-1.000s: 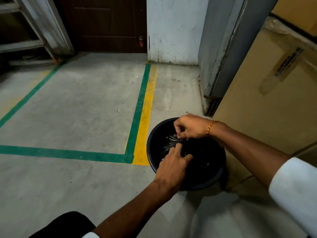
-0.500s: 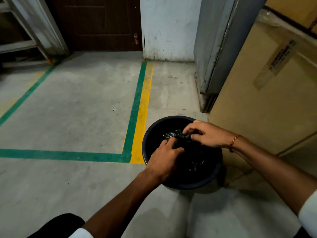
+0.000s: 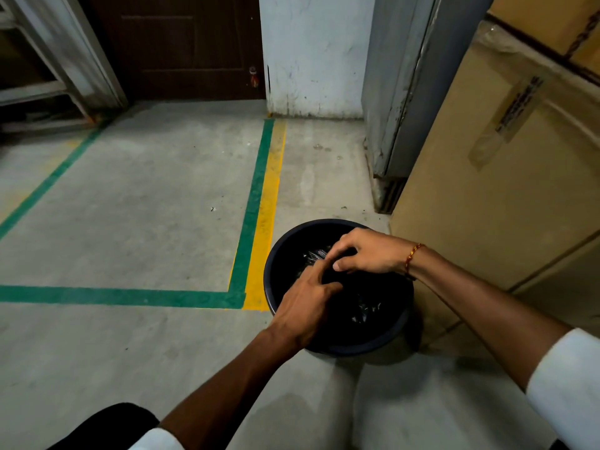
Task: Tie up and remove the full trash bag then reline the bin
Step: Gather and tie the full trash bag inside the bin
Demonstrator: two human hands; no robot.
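A round dark bin stands on the concrete floor beside a cardboard box. Inside it lies a glossy black trash bag with its top gathered into a bunch near the bin's far side. My left hand reaches in from the near side, fingers pinching the gathered plastic. My right hand, with a thread band on its wrist, comes in from the right and grips the same bunch just above the left hand's fingers. The hands hide the knot area.
A large cardboard box stands right against the bin. A grey metal door frame rises behind it. Green and yellow floor lines run left of the bin. A dark wooden door is at the back.
My right hand has swung from the bin's far edge to across its right side, wrist turned outward. My left hand shifted slightly up along the gathered bag top. The view moved a little.
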